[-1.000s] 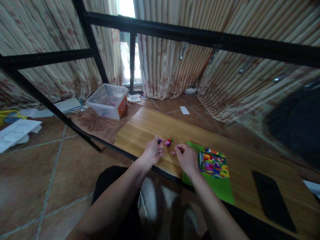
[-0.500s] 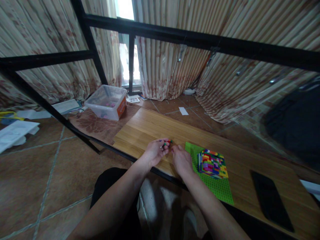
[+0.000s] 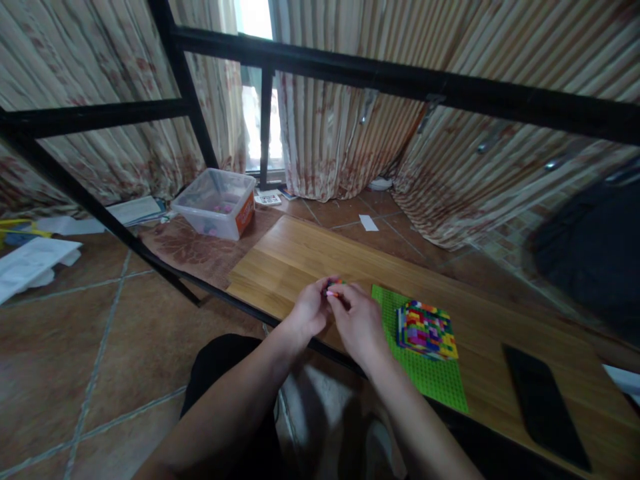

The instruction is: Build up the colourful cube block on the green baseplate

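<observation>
My left hand is curled round a few small coloured toy bricks, mostly hidden by the fingers. My right hand meets it, thumb and fingertips pinched on a small pink brick at the left fingers. Both hands are above the wooden board. Right of them lies a green studded baseplate, bearing a block of many multicoloured bricks stacked in a low, roughly square pile.
A dark phone-like slab lies at the board's right. Past the left end stands a clear plastic box with a few pink pieces inside. A black metal frame crosses in front of the curtains. White trays lie on the tiled floor.
My right hand has moved left and up to meet my left hand, and a pink brick now shows at its fingertips. The baseplate and brick pile have stayed in place.
</observation>
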Action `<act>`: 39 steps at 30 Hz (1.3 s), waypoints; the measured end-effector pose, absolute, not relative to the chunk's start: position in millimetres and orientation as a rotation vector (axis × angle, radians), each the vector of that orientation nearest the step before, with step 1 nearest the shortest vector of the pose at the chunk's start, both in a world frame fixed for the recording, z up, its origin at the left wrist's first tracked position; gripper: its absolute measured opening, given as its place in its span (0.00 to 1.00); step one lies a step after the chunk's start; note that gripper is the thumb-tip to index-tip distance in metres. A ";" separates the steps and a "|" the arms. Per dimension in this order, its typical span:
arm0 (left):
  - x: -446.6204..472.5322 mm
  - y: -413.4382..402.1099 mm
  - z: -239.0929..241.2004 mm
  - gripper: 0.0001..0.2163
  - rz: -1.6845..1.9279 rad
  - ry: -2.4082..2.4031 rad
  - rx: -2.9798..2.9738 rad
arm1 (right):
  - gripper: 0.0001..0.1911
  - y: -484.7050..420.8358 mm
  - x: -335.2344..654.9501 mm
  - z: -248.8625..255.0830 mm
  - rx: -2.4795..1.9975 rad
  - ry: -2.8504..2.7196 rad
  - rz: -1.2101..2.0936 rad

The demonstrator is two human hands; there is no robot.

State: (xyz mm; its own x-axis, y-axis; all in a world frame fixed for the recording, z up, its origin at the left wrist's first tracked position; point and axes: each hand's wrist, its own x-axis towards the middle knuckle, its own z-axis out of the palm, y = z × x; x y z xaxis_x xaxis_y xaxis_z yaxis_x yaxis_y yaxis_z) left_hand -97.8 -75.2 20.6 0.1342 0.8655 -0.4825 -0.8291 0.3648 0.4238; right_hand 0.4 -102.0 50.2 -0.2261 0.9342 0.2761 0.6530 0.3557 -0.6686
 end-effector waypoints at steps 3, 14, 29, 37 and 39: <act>-96.9 -75.5 24.1 0.08 1.202 0.664 -0.015 | 0.13 -102.8 -4.8 46.0 -1.365 -2.046 0.542; -92.4 -80.0 29.3 0.19 1.134 0.623 0.038 | 0.13 -79.7 20.4 52.2 -1.483 -2.121 0.253; -90.7 -78.8 28.7 0.17 1.113 0.690 0.078 | 0.09 -68.0 30.0 26.6 -1.401 -1.705 0.733; -88.0 -82.3 20.8 0.07 1.203 0.820 0.305 | 0.13 -64.1 33.0 21.3 -1.337 -1.325 1.082; -86.4 -82.9 20.3 0.09 1.217 0.872 0.384 | 0.15 -65.5 31.6 23.2 -1.324 -1.292 1.104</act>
